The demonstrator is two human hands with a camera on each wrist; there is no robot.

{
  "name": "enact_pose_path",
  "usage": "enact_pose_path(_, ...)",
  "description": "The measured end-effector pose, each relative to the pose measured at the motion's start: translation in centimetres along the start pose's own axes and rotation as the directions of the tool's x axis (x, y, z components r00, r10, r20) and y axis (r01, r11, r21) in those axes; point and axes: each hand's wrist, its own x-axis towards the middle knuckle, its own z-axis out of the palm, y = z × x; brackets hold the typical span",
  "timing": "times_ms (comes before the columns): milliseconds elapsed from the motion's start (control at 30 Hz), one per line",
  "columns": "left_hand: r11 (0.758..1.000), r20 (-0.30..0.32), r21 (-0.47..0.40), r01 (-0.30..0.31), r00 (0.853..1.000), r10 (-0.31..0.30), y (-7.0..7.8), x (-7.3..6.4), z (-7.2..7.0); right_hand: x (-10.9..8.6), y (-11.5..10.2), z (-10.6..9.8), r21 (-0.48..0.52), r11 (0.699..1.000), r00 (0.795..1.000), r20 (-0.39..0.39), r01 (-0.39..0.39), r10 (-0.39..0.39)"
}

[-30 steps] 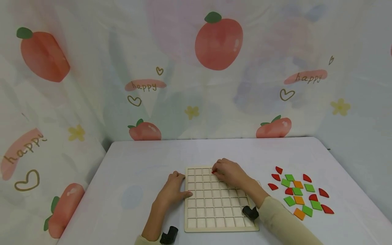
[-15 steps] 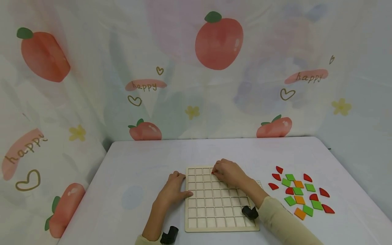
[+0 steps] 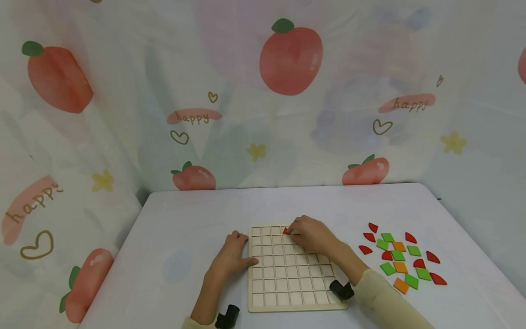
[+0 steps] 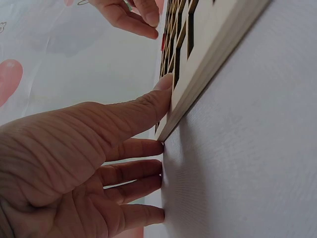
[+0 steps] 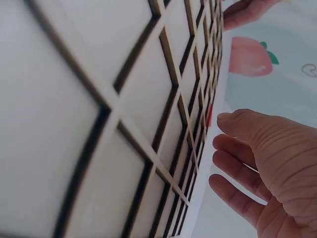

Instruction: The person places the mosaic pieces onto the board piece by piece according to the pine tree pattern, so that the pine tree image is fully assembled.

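Observation:
A pale wooden board (image 3: 269,272) with a raised square grid lies flat on the table. At its left edge, my left hand (image 3: 229,257) rests with the thumb on the rim and straight fingers reaching down to the tabletop. One red quarter-round piece (image 3: 285,231) sits in the board's far part, close to the far rim. My right hand (image 3: 313,236) hovers over that part, fingertips right beside the piece. In the right wrist view the thumb and fingers are loosely bent and apart, with a gap between them and the red piece (image 5: 209,115).
Right of the board lie loose flat pieces: several red quarter-rounds (image 3: 438,278), several green diamonds (image 3: 423,273) and a few orange squares (image 3: 400,286). A white cloth covers the table (image 3: 197,214). A fruit-patterned curtain (image 3: 238,114) stands behind it.
My right hand has drawn slightly right, off the red piece, which now shows more fully on the board. My left hand stays at the board's left edge.

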Motion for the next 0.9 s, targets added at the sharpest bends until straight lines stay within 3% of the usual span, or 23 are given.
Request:
enact_pose_path(533,1.0,-0.006,0.009,-0.008,1.0,0.008,0.0,0.0,0.2,-3.8,1.9,-2.6,0.039,0.983,0.979,-0.095,-0.178,0.181)
enact_pose_path(900,1.0,0.006,0.017,0.006,1.0,-0.006,0.1,-0.1,0.0,-6.2,3.4,-4.1,0.054,0.985,0.962,-0.21,-0.163,0.171)
